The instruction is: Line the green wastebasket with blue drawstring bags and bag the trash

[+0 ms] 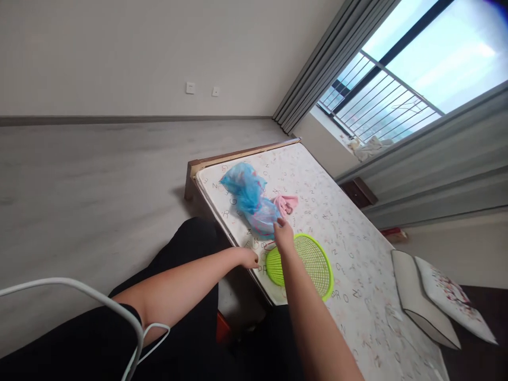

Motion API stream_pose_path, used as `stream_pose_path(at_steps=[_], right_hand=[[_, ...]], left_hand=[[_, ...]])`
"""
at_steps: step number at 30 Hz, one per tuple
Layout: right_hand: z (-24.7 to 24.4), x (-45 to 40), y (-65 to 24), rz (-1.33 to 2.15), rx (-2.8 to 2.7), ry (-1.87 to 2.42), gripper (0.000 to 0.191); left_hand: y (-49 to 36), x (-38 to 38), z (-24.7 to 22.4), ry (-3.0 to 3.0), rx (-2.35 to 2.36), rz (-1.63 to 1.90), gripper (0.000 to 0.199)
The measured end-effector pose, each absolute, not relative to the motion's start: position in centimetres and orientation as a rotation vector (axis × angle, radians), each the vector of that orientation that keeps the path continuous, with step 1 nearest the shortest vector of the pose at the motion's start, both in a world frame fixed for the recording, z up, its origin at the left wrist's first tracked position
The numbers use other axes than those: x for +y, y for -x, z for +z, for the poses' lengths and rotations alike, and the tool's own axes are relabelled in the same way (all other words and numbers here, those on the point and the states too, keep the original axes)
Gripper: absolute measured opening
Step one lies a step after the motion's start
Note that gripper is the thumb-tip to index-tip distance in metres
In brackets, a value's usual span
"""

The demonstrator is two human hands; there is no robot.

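Observation:
A translucent blue plastic bag (244, 185) lies on the mattress near its corner, with something pinkish showing through its lower part. My right hand (283, 233) is closed, its fingertips pinching the near edge of the bag. Just behind that hand is a crumpled pink cloth (286, 203). A lime-green mesh basket (317, 259) lies on its side under my right forearm, which hides part of it. My left hand (248, 258) is at the mattress edge, left of the basket; its fingers are loosely bent, the thumb is apart, and no held object shows.
The letter-patterned mattress (341, 233) sits on a wooden bed frame (194, 172). Two cushions (420, 301) lie at the right end. A white cable (79, 286) crosses my left arm. Grey curtains (325, 58) flank the window beyond the bed.

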State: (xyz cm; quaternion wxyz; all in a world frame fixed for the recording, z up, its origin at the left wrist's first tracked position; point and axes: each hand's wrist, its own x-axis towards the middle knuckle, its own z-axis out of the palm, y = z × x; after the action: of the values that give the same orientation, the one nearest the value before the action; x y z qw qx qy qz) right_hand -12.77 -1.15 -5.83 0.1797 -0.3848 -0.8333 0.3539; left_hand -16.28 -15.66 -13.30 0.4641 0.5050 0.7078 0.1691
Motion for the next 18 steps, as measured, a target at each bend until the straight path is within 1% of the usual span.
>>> stream_pose_path(at_steps=[1,3,5,7,9,13,15,18], right_hand=[[-6.4,-2.1,11.5,0.993,-2.370,1.055,0.028],[-7.2,-3.7,8.1,0.914,-2.461,0.792,0.036],[-7.7,-4.9,3.8,0.805,-2.560,0.537,0.035],[-8.1,-5.3,-1.0,0.720,-2.592,0.473,0.037],[-8.5,-5.2,-6.1,0.633,-2.525,0.528,0.036],[-9.7,-4.6,-15.5,0.531,-2.344,0.802,0.031],[-10.2,-4.5,-19.1,0.521,-2.252,0.938,0.028],[-10.2,-4.4,-22.4,0.507,-2.087,1.125,0.029]], left_hand=[[16.3,-15.7,-13.4,-1.231,1.751,0.411,0.036],[16.4,-15.8,-13.7,-1.219,1.766,0.404,0.039],[16.6,-15.9,-14.0,-1.211,1.779,0.399,0.040],[16.8,-16.1,-14.3,-1.210,1.793,0.395,0.040],[17.0,-16.5,-14.5,-1.217,1.808,0.387,0.040],[17.5,-17.5,-14.6,-1.233,1.853,0.360,0.038],[17.9,-18.0,-14.5,-1.235,1.889,0.356,0.035],[18.3,-18.5,-13.8,-1.243,1.953,0.361,0.035]])
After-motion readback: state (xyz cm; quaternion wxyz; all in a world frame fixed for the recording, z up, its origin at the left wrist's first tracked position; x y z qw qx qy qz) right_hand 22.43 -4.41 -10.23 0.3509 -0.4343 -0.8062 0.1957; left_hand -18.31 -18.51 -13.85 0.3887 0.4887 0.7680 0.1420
